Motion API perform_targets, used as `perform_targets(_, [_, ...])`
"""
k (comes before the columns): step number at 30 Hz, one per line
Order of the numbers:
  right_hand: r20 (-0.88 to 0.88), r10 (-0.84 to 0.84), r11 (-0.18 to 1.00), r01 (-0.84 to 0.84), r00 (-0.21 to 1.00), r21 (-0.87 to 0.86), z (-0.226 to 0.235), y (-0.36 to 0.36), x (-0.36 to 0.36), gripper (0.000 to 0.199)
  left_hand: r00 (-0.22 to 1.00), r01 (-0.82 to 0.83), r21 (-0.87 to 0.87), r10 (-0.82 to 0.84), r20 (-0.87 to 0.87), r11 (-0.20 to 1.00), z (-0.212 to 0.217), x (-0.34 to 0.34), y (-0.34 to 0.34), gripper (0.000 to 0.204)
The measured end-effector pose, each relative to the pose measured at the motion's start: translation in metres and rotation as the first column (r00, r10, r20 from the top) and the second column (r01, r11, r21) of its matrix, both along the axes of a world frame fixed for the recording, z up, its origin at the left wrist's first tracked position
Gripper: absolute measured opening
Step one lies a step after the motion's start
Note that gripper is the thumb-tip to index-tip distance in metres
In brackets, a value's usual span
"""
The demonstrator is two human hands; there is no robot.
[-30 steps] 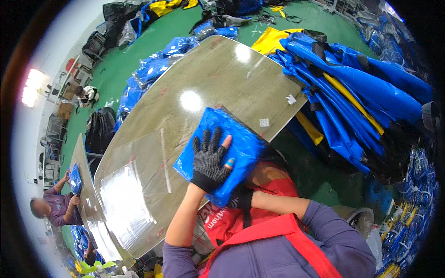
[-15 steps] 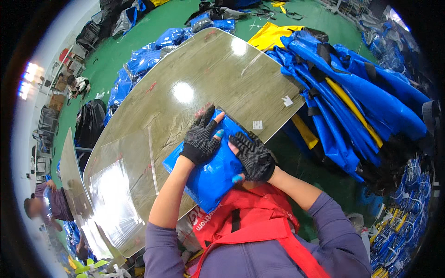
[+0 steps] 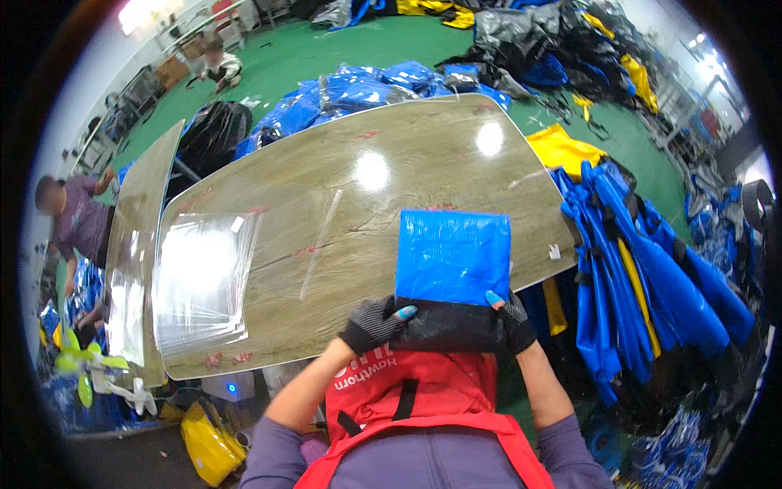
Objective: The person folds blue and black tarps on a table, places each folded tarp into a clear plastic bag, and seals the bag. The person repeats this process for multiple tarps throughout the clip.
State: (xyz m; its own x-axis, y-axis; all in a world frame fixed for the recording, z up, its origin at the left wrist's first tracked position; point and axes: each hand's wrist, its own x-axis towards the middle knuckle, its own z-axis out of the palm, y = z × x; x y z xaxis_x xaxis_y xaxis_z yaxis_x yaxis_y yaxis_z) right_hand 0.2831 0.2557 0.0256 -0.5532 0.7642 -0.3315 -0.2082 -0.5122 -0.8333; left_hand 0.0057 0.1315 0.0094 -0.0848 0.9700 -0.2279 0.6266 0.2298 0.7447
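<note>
A folded blue bag of glossy sheet material [image 3: 453, 254] lies at the near edge of the wood-patterned table [image 3: 277, 269], its near part a black band [image 3: 448, 324] that overhangs toward my red apron. My left hand [image 3: 376, 323], in a black dotted glove with bare fingertips, grips the bag's near left corner, thumb on top. On the opposite side my right hand [image 3: 515, 319], gloved the same way, holds the near right corner with its thumb on the blue part. The fingers under the bag are hidden.
Clear plastic sleeves [image 3: 199, 281] are stacked on the table's left. Blue and yellow bags [image 3: 643, 269] hang at its right end. Packed blue bundles [image 3: 350, 94] lie beyond the far edge. A person [image 3: 77, 212] stands at the left; another [image 3: 220, 67] crouches farther off.
The folded bag has turned square to the table edge, its black band now showing nearest me. My hands have gone from pressing on top to gripping its near corners. My view has shifted.
</note>
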Motion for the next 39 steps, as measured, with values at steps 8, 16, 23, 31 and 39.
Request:
perform_targets(8, [0.056,-0.014,0.998,0.018,0.998,-0.066,0.002,0.012,0.006,0.050,0.624,-0.054,0.195,0.186,-0.759,0.979,0.010,-0.126,-0.009,0.057])
perform_targets(16, [0.302,0.183,0.979,-0.202,0.936,0.035,0.025,0.030,0.031,0.057,0.935,-0.155,0.348,0.251,-0.251,0.925,-0.015,-0.017,-0.027,0.038])
perform_targets(23, [0.455,0.256,0.959,-0.284,0.853,-0.008,0.030,0.028,0.054,0.055,0.910,-0.065,0.536,0.270,-0.313,0.842,-0.013,-0.043,-0.002,0.021])
perform_targets(31, [0.431,0.224,0.973,-0.228,0.874,-0.043,0.035,0.030,0.072,0.054,0.906,-0.150,0.551,0.337,-0.256,0.821,-0.018,-0.031,-0.005,0.013])
perform_targets(39, [0.310,0.414,0.896,-0.444,0.856,0.029,0.015,-0.044,-0.016,0.067,0.961,-0.218,0.495,0.274,-0.043,0.841,0.020,-0.041,-0.009,0.011])
